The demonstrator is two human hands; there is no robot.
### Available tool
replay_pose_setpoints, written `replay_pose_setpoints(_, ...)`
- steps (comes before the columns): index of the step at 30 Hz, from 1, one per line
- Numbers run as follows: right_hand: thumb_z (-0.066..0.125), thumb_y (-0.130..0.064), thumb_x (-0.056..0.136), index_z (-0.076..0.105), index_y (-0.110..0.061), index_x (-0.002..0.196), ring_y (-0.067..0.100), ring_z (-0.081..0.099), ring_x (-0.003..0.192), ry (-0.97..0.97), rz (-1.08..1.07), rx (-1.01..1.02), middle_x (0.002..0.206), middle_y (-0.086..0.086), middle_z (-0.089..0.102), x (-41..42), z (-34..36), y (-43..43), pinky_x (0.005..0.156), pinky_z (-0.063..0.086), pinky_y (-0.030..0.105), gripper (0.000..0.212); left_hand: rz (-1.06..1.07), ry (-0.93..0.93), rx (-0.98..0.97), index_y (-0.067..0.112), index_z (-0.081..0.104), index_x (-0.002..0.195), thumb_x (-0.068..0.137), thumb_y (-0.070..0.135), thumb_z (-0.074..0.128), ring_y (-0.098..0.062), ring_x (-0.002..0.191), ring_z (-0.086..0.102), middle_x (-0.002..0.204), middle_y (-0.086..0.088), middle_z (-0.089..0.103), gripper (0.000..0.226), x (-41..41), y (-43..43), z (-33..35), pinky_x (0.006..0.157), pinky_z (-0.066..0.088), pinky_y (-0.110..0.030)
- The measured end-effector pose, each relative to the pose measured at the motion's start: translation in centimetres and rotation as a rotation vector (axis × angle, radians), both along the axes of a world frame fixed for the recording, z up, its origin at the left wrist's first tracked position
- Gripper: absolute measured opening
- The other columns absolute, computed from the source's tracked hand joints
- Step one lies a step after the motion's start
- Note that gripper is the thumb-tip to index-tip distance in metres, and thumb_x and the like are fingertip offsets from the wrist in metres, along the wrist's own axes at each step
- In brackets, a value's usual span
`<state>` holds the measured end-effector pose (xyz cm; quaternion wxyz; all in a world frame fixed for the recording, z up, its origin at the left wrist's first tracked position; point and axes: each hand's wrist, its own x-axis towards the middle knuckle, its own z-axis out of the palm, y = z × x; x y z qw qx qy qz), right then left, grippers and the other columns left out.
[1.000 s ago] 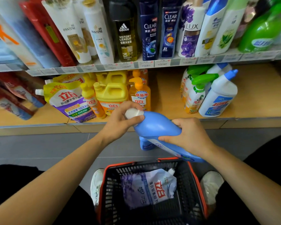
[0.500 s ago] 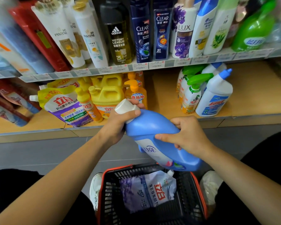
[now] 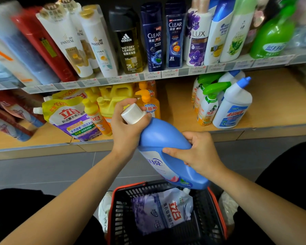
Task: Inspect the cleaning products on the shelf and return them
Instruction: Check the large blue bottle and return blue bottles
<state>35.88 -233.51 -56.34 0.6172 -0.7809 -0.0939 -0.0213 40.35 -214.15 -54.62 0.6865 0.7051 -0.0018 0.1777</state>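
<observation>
A large blue detergent bottle with a white cap is tilted in front of me, cap up and to the left, above the basket. My left hand grips its neck just below the cap. My right hand holds the handle side of its body. The label faces me. Behind it runs the lower wooden shelf, with a bare stretch in its middle.
A black basket with a red rim stands on the floor between my feet, with a white and purple refill pouch inside. Yellow detergent jugs and a pouch sit lower left, spray bottles lower right. Shampoo bottles fill the upper shelf.
Both hands have lifted the blue bottle and tipped it from nearly flat to more upright, turning its label toward me. The view has moved closer to the shelf.
</observation>
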Motion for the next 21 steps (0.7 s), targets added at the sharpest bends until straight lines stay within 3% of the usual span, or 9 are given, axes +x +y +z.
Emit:
replay_pose_setpoints(2, 0.090, -0.024, 0.069, 0.055, -0.008, 0.057, 0.007, 0.043, 0.043, -0.035, -0.021, -0.033, 0.046, -0.004, 0.048, -0.3, 0.3, 0.3, 0.045, 0.032, 0.024, 0.041, 0.039, -0.029, 0.029, 0.015, 0.061, 0.115, 0.080, 0.006, 0.081, -0.014, 0.089, 0.070, 0.096, -0.003, 0.074, 0.042, -0.2, -0.1, 0.1, 0.075, 0.057, -0.025)
replay_pose_setpoints(7, 0.090, -0.026, 0.069, 0.062, 0.003, 0.064, 0.023, 0.048, 0.050, -0.068, -0.041, -0.085, 0.054, 0.012, 0.054, -0.7, 0.3, 0.9, 0.048, 0.036, 0.036, 0.041, 0.105, 0.016, 0.051, 0.017, 0.065, 0.113, 0.077, 0.014, 0.082, -0.010, 0.084, 0.067, 0.095, -0.002, 0.072, 0.039, -0.3, -0.3, 0.0, 0.072, 0.056, -0.027)
replay_pose_setpoints(10, 0.090, -0.025, 0.070, 0.061, 0.001, 0.064, 0.008, 0.045, 0.035, 0.023, 0.002, -0.021, 0.044, 0.002, 0.052, -0.5, -0.2, 0.3, 0.039, 0.034, 0.024, 0.039, -0.033, 0.055, 0.046, 0.018, 0.068, 0.107, 0.074, 0.012, 0.082, -0.012, 0.085, 0.065, 0.095, -0.008, 0.071, 0.036, 0.2, 0.4, 0.4, 0.072, 0.055, -0.027)
replay_pose_setpoints(16, 0.092, -0.034, 0.059, 0.064, 0.007, 0.070, 0.017, 0.036, 0.030, 0.224, 0.118, 0.186, 0.038, 0.006, 0.047, 1.7, 0.1, -1.6, 0.039, 0.032, 0.023, 0.050, -0.438, 0.040, -0.087, 0.016, 0.067, 0.102, 0.070, 0.009, 0.083, -0.023, 0.090, 0.068, 0.089, -0.001, 0.071, 0.037, 1.5, 2.2, 2.1, 0.078, 0.056, -0.031)
replay_pose_setpoints(18, 0.091, -0.035, 0.058, 0.064, 0.009, 0.071, 0.018, 0.036, 0.030, 0.249, 0.135, 0.216, 0.038, 0.007, 0.047, 2.0, 0.2, -1.7, 0.039, 0.032, 0.023, 0.053, -0.405, 0.014, -0.087, 0.015, 0.067, 0.099, 0.070, 0.008, 0.081, -0.023, 0.089, 0.068, 0.087, -0.002, 0.070, 0.033, 1.5, 2.0, 2.2, 0.077, 0.055, -0.031)
replay_pose_setpoints(21, 0.092, -0.035, 0.060, 0.060, 0.007, 0.064, 0.018, 0.037, 0.032, 0.217, 0.101, 0.183, 0.039, 0.008, 0.046, 1.9, 0.0, -1.2, 0.040, 0.030, 0.025, 0.053, -0.156, -0.021, 0.039, 0.013, 0.068, 0.097, 0.076, 0.004, 0.079, -0.015, 0.086, 0.067, 0.087, 0.003, 0.070, 0.026, 1.0, 1.0, 1.4, 0.073, 0.054, -0.025)
